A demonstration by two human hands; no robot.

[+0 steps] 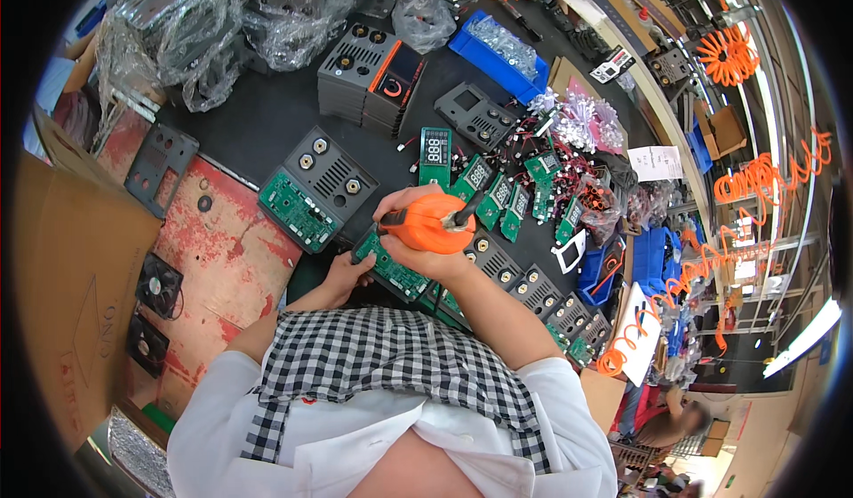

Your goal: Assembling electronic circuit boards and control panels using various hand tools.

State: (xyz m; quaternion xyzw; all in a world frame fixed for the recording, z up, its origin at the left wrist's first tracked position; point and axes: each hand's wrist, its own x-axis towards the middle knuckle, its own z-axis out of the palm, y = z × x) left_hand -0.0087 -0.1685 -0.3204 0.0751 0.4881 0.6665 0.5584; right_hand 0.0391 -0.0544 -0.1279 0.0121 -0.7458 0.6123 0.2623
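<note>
My right hand (425,254) is wrapped round an orange power screwdriver (428,223) with a dark cord at its top. The tool's working tip is hidden below its body. Under it lies a green circuit board (400,276) on a dark panel, partly covered by my right hand and forearm. My left hand (345,278) grips the board's left edge, thumb on top. Just beyond, to the left, rests a dark grey panel (333,174) with round metal fittings and another green circuit board (299,212) on it.
Beyond my hands lie several small display boards (435,153) and a stack of grey panels (369,80). A blue bin (499,54) holds small bagged parts. Panels in a row (538,292) run to the right. A cardboard box (84,294) and black fans (158,285) are at left.
</note>
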